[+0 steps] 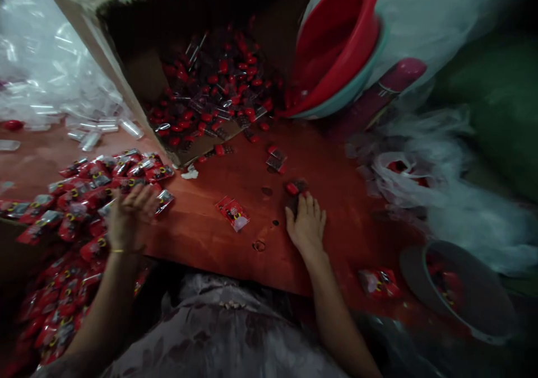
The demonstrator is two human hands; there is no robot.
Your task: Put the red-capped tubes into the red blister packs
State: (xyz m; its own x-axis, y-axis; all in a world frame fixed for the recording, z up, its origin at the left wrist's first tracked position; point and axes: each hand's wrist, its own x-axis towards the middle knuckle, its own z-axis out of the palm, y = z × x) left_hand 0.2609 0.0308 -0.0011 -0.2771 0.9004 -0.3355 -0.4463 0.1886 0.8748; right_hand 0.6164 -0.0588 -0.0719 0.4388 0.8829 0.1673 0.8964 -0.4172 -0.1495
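Observation:
My left hand, a little blurred, is over the edge of a pile of shiny red packets, its fingers apart with nothing visible in them. My right hand lies on the red tabletop, thumb and fingers spread. Its fingertips touch or nearly touch a small clear container with a red cap, partly hidden by the hand. Between my hands a single red printed packet lies flat. Another red-capped clear container lies farther back.
A cardboard box on its side spills red-capped containers. Red and teal basins lean beside it, near a pink-capped bottle. Clear tubes are heaped left. At right are plastic bags and a grey tub with red packets.

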